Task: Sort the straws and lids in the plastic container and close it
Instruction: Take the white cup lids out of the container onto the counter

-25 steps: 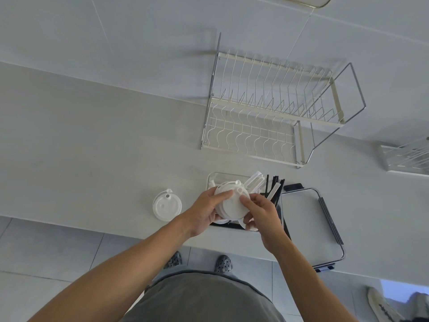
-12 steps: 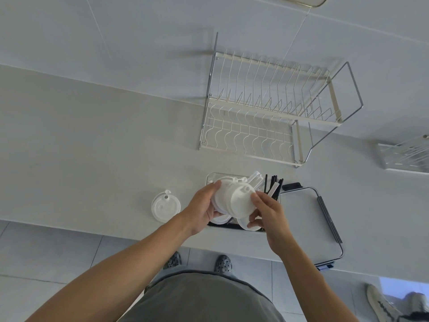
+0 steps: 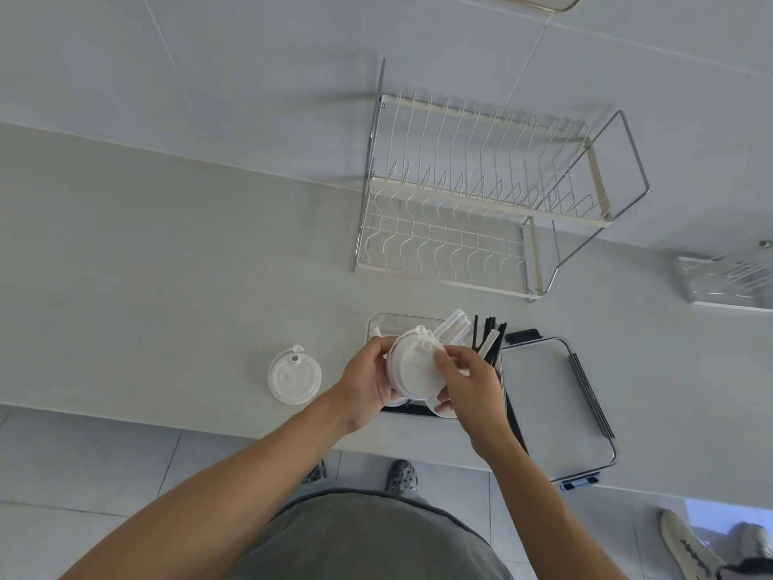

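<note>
A stack of white cup lids (image 3: 412,368) is held above the clear plastic container (image 3: 387,322). My left hand (image 3: 366,385) grips the stack from the left, and my right hand (image 3: 470,385) holds its right edge. Black straws (image 3: 487,334) and wrapped white straws (image 3: 454,328) stand in the container's right part. Another white lid (image 3: 295,374) lies alone on the counter to the left. The container's flat cover (image 3: 552,401) lies on the counter just to the right. The container's near part is hidden by my hands.
A wire dish rack (image 3: 481,203) stands behind the container against the wall. A second metal rack (image 3: 728,278) sits at the far right. The counter's front edge runs just below the container. A person's shoe (image 3: 690,546) shows on the floor at lower right.
The lid stack stayed between both hands over the container. My right hand shifted up along its right edge and the stack turned slightly.
</note>
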